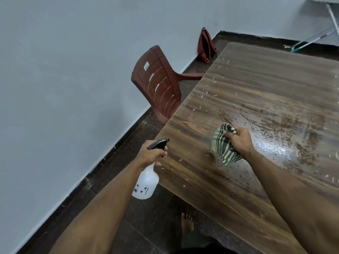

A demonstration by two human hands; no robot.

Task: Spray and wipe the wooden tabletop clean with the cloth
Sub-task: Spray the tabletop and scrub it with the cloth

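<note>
The wooden tabletop (pixel 256 76) fills the right side, wet and smeared in the middle and dotted with small pale scraps. My right hand (pixel 238 139) is closed on a bunched green-and-white striped cloth (pixel 222 149), pressed on the table near its left edge at the rim of the wet patch. My left hand (pixel 153 153) grips the black trigger head of a white spray bottle (pixel 145 182), held just off the table's left edge with the nozzle pointing up and right over the wood.
A reddish-brown plastic chair (pixel 157 83) stands against the table's left side. A red backpack (pixel 206 45) leans on the wall at the far corner. A mop or broom handle (pixel 311 38) rests at the back right. My bare foot (pixel 187 221) is on the dark floor.
</note>
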